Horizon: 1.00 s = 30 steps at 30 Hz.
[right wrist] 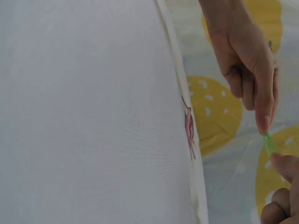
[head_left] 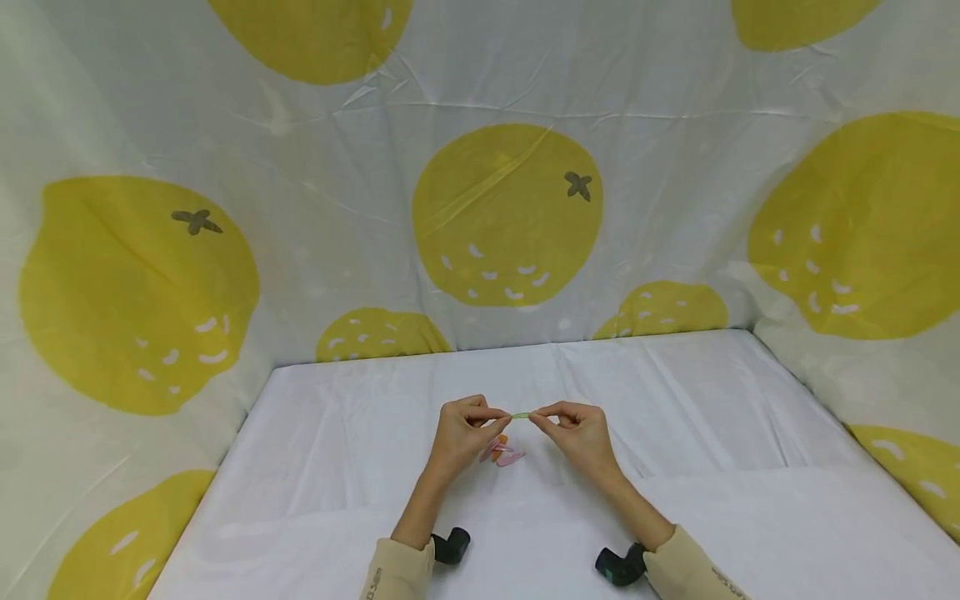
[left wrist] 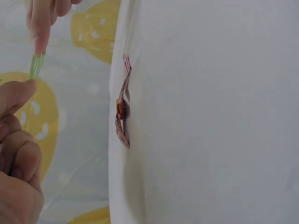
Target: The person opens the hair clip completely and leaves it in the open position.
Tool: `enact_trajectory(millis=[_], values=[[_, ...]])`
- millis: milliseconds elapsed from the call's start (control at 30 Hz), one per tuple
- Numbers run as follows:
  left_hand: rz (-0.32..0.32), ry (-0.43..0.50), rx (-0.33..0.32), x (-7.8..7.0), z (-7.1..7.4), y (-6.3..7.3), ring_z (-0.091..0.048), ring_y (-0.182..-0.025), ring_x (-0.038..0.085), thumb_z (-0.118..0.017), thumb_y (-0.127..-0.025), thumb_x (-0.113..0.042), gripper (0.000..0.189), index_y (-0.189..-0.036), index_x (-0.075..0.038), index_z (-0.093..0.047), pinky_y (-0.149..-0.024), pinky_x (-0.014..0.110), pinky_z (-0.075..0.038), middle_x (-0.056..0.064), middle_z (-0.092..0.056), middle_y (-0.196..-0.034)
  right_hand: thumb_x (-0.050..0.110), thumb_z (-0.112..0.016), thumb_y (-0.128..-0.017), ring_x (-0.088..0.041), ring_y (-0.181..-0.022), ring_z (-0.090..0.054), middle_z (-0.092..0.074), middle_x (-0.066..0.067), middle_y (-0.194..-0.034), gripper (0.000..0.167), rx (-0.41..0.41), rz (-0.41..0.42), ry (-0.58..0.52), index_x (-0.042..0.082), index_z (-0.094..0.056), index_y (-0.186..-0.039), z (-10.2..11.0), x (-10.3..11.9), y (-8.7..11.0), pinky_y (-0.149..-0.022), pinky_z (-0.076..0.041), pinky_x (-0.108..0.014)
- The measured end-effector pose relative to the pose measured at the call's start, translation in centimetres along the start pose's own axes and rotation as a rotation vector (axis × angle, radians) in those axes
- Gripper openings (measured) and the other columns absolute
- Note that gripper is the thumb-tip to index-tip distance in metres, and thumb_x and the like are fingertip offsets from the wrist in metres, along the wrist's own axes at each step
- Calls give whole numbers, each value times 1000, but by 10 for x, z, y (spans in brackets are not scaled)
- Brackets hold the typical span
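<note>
Between the thumb and index fingertips of my left hand point(head_left: 459, 432) one end of a short bundle of thin green strands point(head_left: 520, 416) is pinched. The right hand point(head_left: 581, 435) pinches its other end, so the bundle spans the small gap between the hands, over the table. In the left wrist view the green strands point(left wrist: 37, 66) look thin and lie side by side; their ends are hidden in the fingertips. Just below the left fingers, a small pink petal-like piece point(head_left: 510, 458) with an orange middle lies on the table, partly behind the left hand.
A white cloth covers the table point(head_left: 360, 467), creased in places. Behind it and at both sides hangs a pale curtain point(head_left: 675, 208) printed with large yellow lemons. Black wrist devices point(head_left: 452, 547) stick out beside both beige sleeves point(head_left: 401, 571).
</note>
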<state>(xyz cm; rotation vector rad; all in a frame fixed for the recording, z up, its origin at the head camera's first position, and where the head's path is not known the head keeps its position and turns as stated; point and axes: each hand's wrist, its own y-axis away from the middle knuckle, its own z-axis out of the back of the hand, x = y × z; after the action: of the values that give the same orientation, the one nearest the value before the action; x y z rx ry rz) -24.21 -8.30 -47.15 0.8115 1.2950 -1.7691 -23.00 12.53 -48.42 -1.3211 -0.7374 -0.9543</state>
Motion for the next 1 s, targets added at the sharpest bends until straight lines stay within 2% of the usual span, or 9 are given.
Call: enact_trajectory(millis=[133, 400, 500, 700, 1000], values=[[-18, -18, -10, 1, -1, 0, -36, -58, 4, -84, -81, 1, 2, -83, 1, -83, -54, 17, -26, 8, -48, -58, 8, -86, -83, 8, -47, -22, -31, 5, -51, 6, 12, -11, 13, 3, -82, -84, 1, -2, -2, -45, -18, -16], [-7, -45, -19, 1, 1, -1, -35, -59, 4, -85, -80, 3, 5, -82, 0, -83, -55, 16, -26, 9, -48, -59, 9, -84, -86, 6, -49, -21, -30, 6, -53, 7, 46, -28, 22, 3, -83, -90, 1, -1, -2, -46, -18, -17], [-6, -45, -26, 0, 2, -1, -34, -59, 4, -84, -80, 3, 4, -82, 1, -83, -55, 16, -25, 10, -48, -59, 10, -83, -86, 6, -49, -21, -29, 7, -53, 9, 63, -58, 24, 2, -83, -92, 2, -2, -2, -46, -19, -17], [31, -37, -19, 1, 5, -2, -35, -58, 3, -84, -80, 4, 8, -87, 0, -83, -55, 16, -25, 7, -45, -59, 13, -84, -86, 4, -50, -21, -29, 6, -52, 10, 80, -104, 42, 5, -84, -93, 2, -4, -2, -47, -17, -17], [69, -3, -8, 3, 7, -2, -35, -59, 3, -84, -81, 2, 8, -89, -2, -84, -56, 17, -26, 3, -42, -60, 15, -86, -85, 0, -50, -22, -29, 5, -52, 10, 82, -122, 42, 8, -84, -91, 3, -4, -3, -47, -17, -20]])
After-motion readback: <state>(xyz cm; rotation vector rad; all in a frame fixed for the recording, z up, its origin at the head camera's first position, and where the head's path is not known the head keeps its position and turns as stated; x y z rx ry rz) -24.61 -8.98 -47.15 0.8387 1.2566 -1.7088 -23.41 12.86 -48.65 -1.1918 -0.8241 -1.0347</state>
